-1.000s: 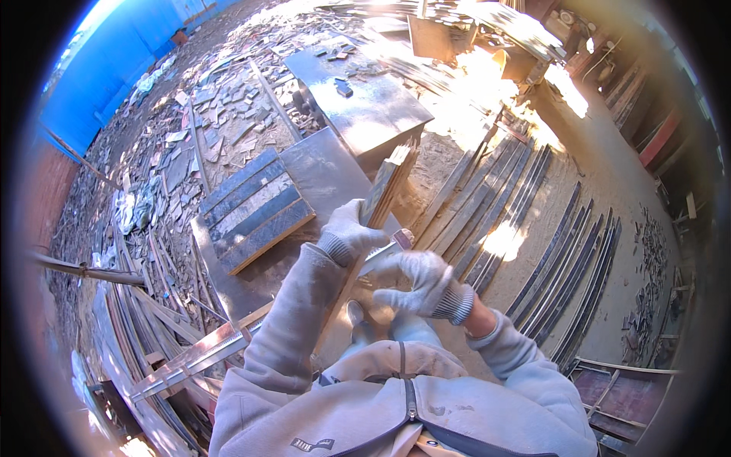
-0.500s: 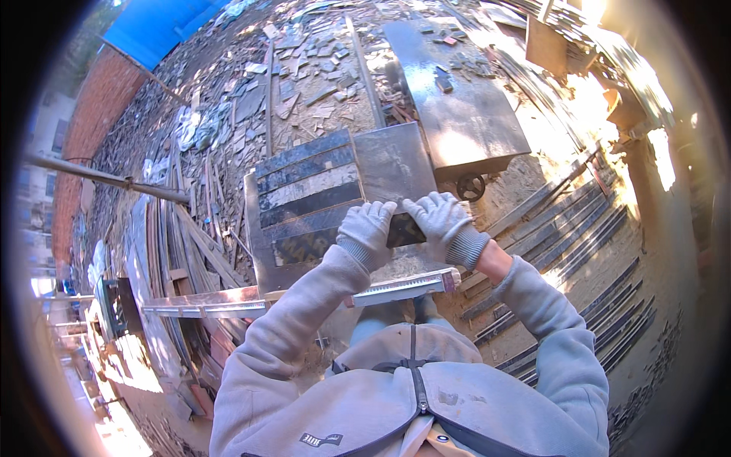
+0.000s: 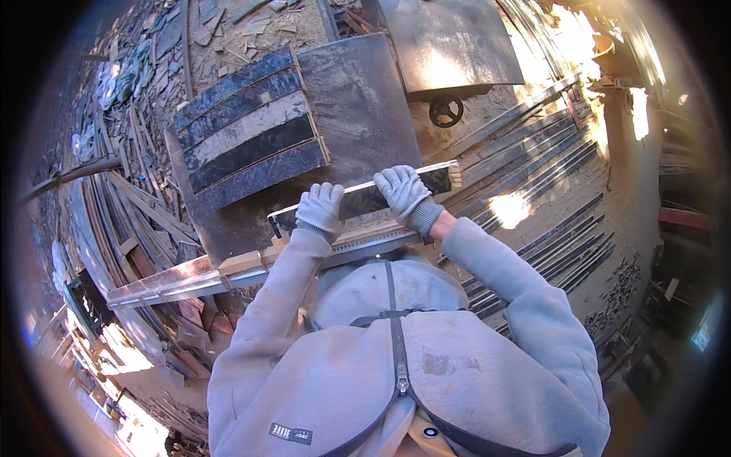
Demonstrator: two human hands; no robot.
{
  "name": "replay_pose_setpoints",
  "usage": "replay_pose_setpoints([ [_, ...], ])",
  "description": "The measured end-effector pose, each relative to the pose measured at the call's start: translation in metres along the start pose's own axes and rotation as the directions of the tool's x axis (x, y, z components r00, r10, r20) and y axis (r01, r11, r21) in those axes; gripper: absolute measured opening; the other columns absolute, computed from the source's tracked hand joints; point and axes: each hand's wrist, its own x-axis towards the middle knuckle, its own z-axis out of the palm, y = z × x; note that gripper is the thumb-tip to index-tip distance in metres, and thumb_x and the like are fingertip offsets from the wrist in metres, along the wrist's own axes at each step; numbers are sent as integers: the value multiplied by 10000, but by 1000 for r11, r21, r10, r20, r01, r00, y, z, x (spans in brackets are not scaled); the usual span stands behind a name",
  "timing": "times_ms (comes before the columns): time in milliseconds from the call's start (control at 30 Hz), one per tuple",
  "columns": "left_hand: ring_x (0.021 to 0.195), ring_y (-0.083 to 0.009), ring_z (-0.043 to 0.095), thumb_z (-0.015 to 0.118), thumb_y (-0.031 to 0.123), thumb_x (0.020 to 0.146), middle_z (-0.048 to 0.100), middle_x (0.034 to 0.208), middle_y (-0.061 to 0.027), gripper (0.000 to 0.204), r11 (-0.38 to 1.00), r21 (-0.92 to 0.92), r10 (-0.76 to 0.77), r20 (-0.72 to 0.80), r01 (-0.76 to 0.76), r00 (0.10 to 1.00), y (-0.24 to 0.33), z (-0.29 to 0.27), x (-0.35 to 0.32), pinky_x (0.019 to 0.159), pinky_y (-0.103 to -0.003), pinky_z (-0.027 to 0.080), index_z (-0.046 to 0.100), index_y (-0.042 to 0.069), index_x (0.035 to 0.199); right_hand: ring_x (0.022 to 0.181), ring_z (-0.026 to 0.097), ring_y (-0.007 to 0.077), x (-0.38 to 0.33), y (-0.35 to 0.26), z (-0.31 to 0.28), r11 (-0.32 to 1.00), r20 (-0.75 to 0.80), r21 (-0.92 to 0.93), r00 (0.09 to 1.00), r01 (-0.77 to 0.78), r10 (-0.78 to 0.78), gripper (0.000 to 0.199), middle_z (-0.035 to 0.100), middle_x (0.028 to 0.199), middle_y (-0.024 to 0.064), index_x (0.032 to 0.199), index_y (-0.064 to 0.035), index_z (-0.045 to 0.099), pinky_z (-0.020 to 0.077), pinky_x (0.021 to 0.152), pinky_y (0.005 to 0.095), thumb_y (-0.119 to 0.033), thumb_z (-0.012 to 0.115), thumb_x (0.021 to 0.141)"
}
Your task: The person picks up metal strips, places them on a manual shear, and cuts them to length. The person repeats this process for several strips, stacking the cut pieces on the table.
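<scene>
Both gloved hands grip one long dark plank (image 3: pixel 365 198) lying crosswise at frame centre: left hand (image 3: pixel 320 211) closed over it near its left end, right hand (image 3: pixel 403 190) closed over it right of middle. The plank sits at the near edge of a grey metal table (image 3: pixel 358 114), just below a stack of dark planks (image 3: pixel 244 129) upper left. A long metal rail (image 3: pixel 175 278) runs left below the hands.

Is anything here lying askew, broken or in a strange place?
Yes. Broken wood scraps lie scattered over the dirt beyond the metal table, and long strips lie loose on the ground at the right. The dark strip held in both gloved hands looks whole.
</scene>
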Motion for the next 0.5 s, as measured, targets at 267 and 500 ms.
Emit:
replay_pose_setpoints([
  [267, 1343, -349, 509, 887, 198, 636, 553, 1360, -122, 907, 995, -3, -103, -56, 103, 993, -23, 69, 6, 1186, -501, 378, 531, 145, 1469, 1088, 580, 387, 12, 20, 56, 995, -94, 96, 996, 11, -2, 574, 590, 1156, 173, 1306, -36, 602, 487, 958, 499, -98, 686, 742],
  [500, 1462, -379, 423, 940, 425, 705, 493, 1502, -151, 1163, 994, -38, -106, -123, 102, 987, -35, 100, -8, 1300, -568, 259, 345, 81, 1643, 1225, 556, 368, 20, 24, 67, 1000, 45, 14, 999, 26, -26, 1036, 579, 1309, 158, 1603, -29, 450, 442, 1105, 506, -193, 876, 673],
])
